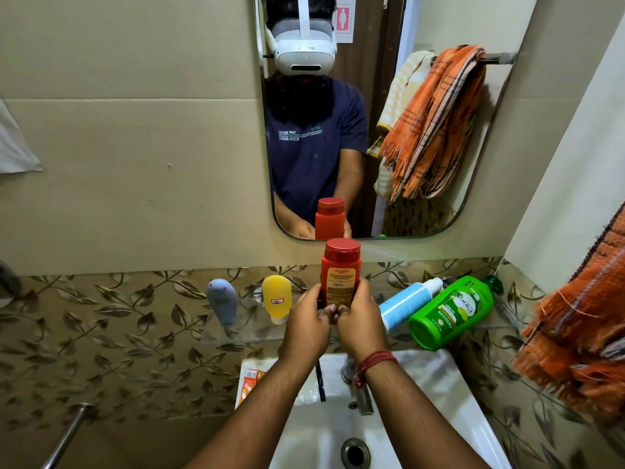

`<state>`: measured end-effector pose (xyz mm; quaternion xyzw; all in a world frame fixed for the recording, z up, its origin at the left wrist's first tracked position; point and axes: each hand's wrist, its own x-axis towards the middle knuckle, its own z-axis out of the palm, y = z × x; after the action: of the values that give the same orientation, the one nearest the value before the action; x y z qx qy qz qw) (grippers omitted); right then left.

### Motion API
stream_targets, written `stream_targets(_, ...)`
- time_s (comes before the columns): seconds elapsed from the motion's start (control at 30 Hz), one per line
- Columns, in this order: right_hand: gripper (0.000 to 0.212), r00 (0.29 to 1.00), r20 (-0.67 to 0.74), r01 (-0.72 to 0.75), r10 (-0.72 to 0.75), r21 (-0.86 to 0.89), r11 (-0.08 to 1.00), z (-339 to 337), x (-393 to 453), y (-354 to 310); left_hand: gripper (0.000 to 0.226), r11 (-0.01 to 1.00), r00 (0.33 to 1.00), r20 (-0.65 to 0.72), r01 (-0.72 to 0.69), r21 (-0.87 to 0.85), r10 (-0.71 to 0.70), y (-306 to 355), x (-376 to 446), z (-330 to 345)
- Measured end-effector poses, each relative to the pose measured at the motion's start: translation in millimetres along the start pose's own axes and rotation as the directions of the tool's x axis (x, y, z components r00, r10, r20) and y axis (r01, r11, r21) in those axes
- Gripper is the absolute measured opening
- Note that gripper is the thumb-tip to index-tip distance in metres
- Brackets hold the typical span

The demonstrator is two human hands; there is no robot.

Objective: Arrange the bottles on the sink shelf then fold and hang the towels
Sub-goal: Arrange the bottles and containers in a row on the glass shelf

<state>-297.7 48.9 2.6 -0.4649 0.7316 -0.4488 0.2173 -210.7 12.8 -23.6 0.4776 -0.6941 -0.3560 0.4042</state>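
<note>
Both hands grip one upright red bottle (341, 272) above the glass shelf (250, 333): left hand (306, 321) and right hand (360, 321) curl round its lower half. Left of this bottle stand a yellow tube (276, 298) and, farther left, a grey tube (222, 302). Right of it lie a blue bottle (407, 304) and a green bottle (451, 313), touching. Farther right hangs an orange towel (581, 340).

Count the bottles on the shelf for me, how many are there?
5. A grey bottle and a yellow bottle stand at the left, a red bottle is held upright in the middle by both hands, and a blue bottle and a green bottle lie tipped at the right.
</note>
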Motion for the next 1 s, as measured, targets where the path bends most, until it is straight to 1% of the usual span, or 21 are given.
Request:
stream_targets(0.23, 0.049, 1.000, 0.011, -0.005, 0.005, 0.004, 1.000, 1, -1, 1, 0.037, 0.999, 0.999, 0.003, 0.034, -0.017, -0.034, 2, -2, 0)
stream_targets(0.33, 0.056, 1.000, 0.006, 0.020, -0.020, -0.001, 1.000, -1, -5, 2, 0.035, 0.999, 0.999, 0.008, 0.047, -0.016, -0.047, -1, -3, 0)
stream_targets(0.47, 0.066, 0.997, -0.026, 0.078, -0.078, -0.009, 0.997, -7, -15, 7, 0.036, 0.995, 0.997, -0.018, 0.069, -0.073, -0.070, -7, -14, -1)
stream_targets(0.53, 0.064, 0.989, -0.059, 0.135, -0.137, -0.030, 0.990, -15, -24, 12, 0.045, 0.993, 0.995, -0.046, 0.085, -0.081, -0.089, -9, -22, -3)
stream_targets(0.6, 0.057, 0.974, -0.098, 0.200, -0.206, -0.067, 0.978, -25, -34, 19, 0.046, 0.994, 0.994, -0.063, 0.081, -0.075, -0.086, -13, -31, -3)
stream_targets(0.67, 0.051, 0.968, -0.117, 0.217, -0.224, -0.073, 0.974, -35, -44, 27, 0.047, 0.996, 0.996, -0.057, 0.067, -0.058, -0.070, -17, -39, -2)
stream_targets(0.73, 0.050, 0.975, -0.087, 0.203, -0.205, -0.036, 0.979, -38, -47, 36, 0.055, 0.996, 0.997, -0.039, 0.067, -0.051, -0.069, -19, -42, -1)
stream_targets(0.83, 0.058, 0.985, 0.033, 0.166, -0.167, 0.020, 0.986, -32, -39, 37, 0.068, 0.998, 0.998, 0.009, 0.057, -0.002, -0.057, -19, -36, 3)
stream_targets(0.9, 0.066, 0.986, 0.089, 0.136, -0.139, 0.041, 0.990, -24, -29, 32, 0.069, 0.999, 0.997, 0.056, 0.045, -0.014, -0.044, -15, -33, 6)
stream_targets(1.0, 0.070, 0.989, 0.113, 0.095, -0.095, 0.007, 0.995, -12, -17, 29, 0.069, 0.999, 0.996, 0.079, 0.044, -0.032, -0.042, -10, -33, 9)
